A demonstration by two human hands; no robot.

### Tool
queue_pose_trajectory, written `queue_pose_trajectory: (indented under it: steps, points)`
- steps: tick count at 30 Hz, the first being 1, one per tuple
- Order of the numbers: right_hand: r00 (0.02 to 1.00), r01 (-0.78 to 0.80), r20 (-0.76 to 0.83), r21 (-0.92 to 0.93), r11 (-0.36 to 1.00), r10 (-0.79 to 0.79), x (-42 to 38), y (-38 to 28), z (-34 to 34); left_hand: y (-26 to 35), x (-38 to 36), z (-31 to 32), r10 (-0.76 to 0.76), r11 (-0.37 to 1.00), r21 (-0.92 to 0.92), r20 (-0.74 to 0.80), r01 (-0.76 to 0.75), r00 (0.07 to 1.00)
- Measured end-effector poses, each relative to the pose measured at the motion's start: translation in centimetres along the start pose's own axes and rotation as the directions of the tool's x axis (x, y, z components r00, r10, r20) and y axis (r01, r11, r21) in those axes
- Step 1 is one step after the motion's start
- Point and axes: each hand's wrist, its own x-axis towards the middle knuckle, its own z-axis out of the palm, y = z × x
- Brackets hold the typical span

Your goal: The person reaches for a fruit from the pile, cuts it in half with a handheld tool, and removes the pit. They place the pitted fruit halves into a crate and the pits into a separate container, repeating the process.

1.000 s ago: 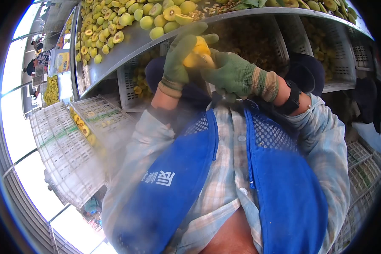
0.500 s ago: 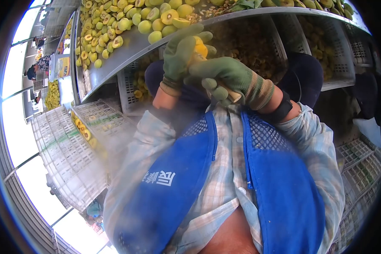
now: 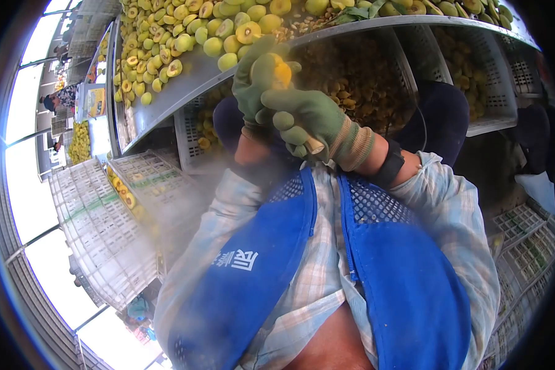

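My left hand, in a green glove, is wrapped around a yellow-fleshed peach just in front of the metal table's edge. Close beside it, my right hand, gloved the same way, is closed on a wooden-handled tool. Only the butt of the handle sticks out below the fingers; the working end is hidden between the hands and the fruit. Many halved peaches lie heaped on the metal table ahead, some showing cut yellow faces.
Loose pits and green leaves lie on the table. Under it stand a crate of dark scraps, a crate of fruit and another at left. Stacked white crates are at my left. Another person is in the background.
Both hands have shifted slightly left in view with the peach and tool, and the right hand has turned a little. The whole view has tilted slightly.
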Motion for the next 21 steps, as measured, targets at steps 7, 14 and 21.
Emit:
queue_pose_trajectory:
  steps: [7, 14, 21]
  points:
    - [0.985, 0.082, -0.145, -0.115, 0.99, -0.098, 0.7, 0.1, 0.2, -0.4, -3.7, -1.8, -0.208, 0.919, -0.265, 0.301, 0.291, 0.931]
    - [0.95, 0.146, -0.207, -0.362, 0.921, -0.232, 1.2, -0.8, 0.2, -0.9, 0.1, -0.3, -0.544, 0.82, -0.291, -0.129, 0.493, 0.829]
    - [0.938, 0.214, -0.197, -0.316, 0.924, -0.285, 1.2, -2.4, -1.6, -3.5, 5.6, -0.6, -0.11, 0.699, -0.703, 0.072, 0.129, 0.991]
